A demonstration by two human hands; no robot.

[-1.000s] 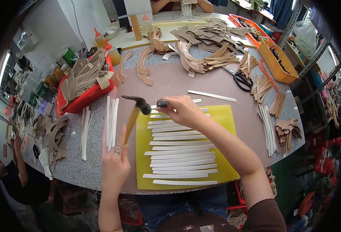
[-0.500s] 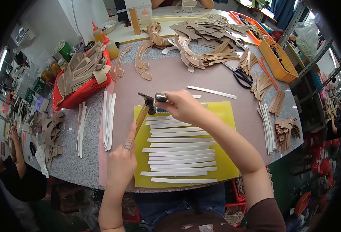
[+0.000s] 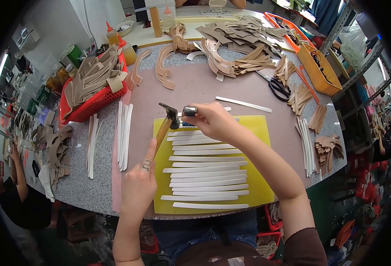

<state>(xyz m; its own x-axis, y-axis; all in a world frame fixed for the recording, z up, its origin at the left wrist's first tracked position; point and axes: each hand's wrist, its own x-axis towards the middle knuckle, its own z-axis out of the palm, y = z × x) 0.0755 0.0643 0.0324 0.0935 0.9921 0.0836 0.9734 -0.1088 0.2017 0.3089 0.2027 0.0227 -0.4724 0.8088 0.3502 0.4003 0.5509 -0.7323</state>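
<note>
Speckled grey tabletop (image 3: 73,181) spans our view. At lower centre, white strips (image 3: 206,158) lie in a column on a yellow mat (image 3: 163,182). Our left hand (image 3: 138,188), left of centre, is closed round a hammer (image 3: 163,134), index finger along its handle, head beyond the fingertip. Just right of that head, our right hand (image 3: 213,119) grips a metal-ended tool (image 3: 189,110). Scissors (image 3: 279,90) lie upper right.
</note>
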